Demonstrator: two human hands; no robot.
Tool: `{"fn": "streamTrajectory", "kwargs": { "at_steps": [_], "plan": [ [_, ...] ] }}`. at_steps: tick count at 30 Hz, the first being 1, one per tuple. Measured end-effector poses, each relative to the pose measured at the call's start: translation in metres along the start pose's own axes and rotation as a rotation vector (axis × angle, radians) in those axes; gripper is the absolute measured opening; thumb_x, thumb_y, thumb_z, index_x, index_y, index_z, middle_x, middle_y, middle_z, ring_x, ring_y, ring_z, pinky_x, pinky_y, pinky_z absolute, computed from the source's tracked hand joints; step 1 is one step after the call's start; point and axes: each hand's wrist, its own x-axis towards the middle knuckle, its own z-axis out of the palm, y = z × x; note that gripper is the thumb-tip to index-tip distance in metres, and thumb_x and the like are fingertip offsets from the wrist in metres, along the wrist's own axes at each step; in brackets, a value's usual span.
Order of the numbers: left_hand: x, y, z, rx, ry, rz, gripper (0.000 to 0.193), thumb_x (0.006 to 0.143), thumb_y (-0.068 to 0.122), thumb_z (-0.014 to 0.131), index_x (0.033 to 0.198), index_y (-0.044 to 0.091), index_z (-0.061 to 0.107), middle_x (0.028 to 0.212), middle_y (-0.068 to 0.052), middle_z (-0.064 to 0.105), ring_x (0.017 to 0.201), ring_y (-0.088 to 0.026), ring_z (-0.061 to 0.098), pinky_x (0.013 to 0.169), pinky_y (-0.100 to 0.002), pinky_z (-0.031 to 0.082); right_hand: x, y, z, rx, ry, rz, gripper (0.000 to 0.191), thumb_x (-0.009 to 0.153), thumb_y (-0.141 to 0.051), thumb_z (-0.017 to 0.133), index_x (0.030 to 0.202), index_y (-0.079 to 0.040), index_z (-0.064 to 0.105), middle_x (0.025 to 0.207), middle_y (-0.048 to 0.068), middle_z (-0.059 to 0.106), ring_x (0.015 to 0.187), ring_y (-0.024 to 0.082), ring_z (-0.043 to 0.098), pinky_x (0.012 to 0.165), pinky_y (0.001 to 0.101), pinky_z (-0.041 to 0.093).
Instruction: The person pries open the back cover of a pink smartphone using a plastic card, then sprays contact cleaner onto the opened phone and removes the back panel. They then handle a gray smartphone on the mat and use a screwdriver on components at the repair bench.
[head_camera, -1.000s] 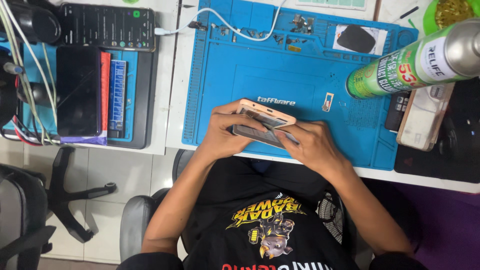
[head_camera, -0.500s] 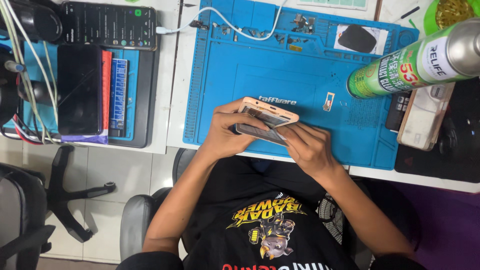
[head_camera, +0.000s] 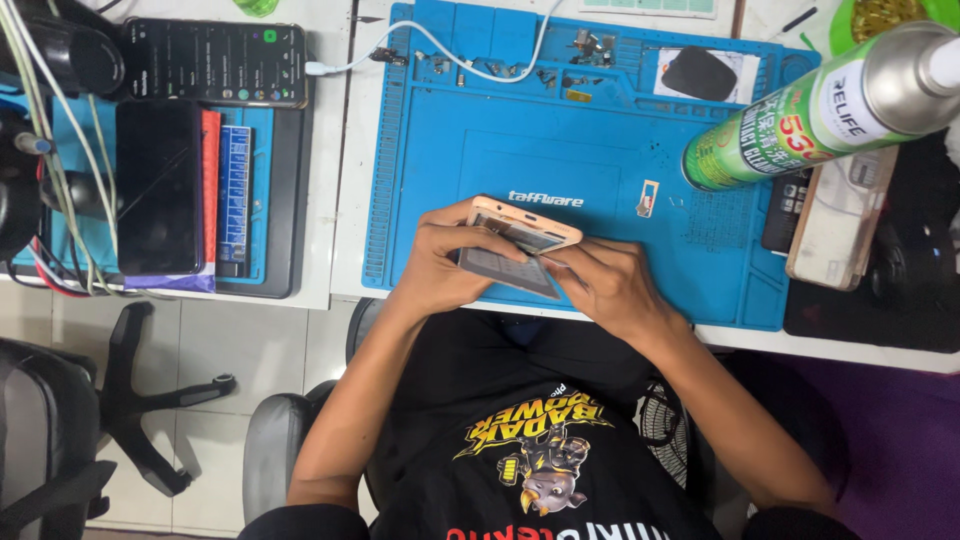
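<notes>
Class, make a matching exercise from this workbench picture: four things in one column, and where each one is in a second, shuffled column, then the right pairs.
Things:
1. opened phone
2. spray can
3. lit phone
4. blue mat

Places:
A. lying on its side at the mat's right edge
B. under the person's hands, on the white table
C. held between both hands
D. plugged into a white cable, upper left

Pairs: 1-C, 2-A, 3-D, 4-B
</notes>
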Motion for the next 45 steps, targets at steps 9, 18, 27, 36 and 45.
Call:
{"fn": "streamTrajectory", "kwargs": {
  "at_steps": [9,18,27,36,45],
  "plan": [
    [-0.001,0.012,-0.015,-0.042,-0.153,-0.024,0.027,0.078,0.005,0.083,0.103,0.014,0.081,0.118,-0.011,0.073,0.111,-0.025,0.074,0.095,-0.033,0.061,-0.004,0.006,-0.001,-0.04,0.012,-0.086,0.017,0.08,0.008,0.073,0.095,0.0,0.072,0.082,0.011,0.07,0.07,0.027,0.069,0.059,0.0376,0.052],
    [-0.002,0.022,-0.013,-0.02,-0.162,0.027,0.026,0.082,0.008,0.083,0.107,0.014,0.079,0.121,-0.011,0.073,0.114,-0.026,0.073,0.097,-0.034,0.061,-0.014,-0.001,-0.003,0.003,0.134,-0.164,0.014,0.083,0.011,0.07,0.096,0.004,0.069,0.093,0.014,0.073,0.079,0.028,0.074,0.068,0.0371,0.059],
    [0.003,0.005,0.011,-0.01,0.205,-0.18,0.023,0.085,0.007,0.085,0.105,0.0,0.078,0.108,-0.013,0.076,0.092,-0.018,0.074,0.079,-0.03,0.059,-0.032,-0.022,0.011,0.382,0.328,0.406,0.023,0.096,-0.003,0.077,0.113,0.005,0.063,0.101,0.013,0.076,0.089,0.018,0.074,0.08,0.0302,0.061],
    [-0.005,0.008,0.02,-0.705,0.284,-0.201,0.05,0.085,-0.003,0.053,0.133,-0.013,0.058,0.128,-0.016,0.066,0.121,-0.021,0.063,0.105,-0.031,0.052,-0.035,-0.064,0.025,1.12,0.625,0.697,0.017,0.107,-0.011,0.056,0.116,0.004,0.056,0.096,0.013,0.067,0.073,0.022,0.069,0.068,0.0395,0.06],
    [-0.027,0.032,0.041,-0.871,0.19,-0.143,0.068,0.087,-0.015,0.045,0.154,-0.009,0.037,0.153,-0.018,0.046,0.148,-0.029,0.047,0.122,-0.042,0.044,-0.044,-0.111,0.027,1.105,0.673,0.774,0.019,0.103,-0.011,0.057,0.112,0.006,0.06,0.102,0.021,0.072,0.093,0.035,0.077,0.071,0.0418,0.068]
  ]
}}
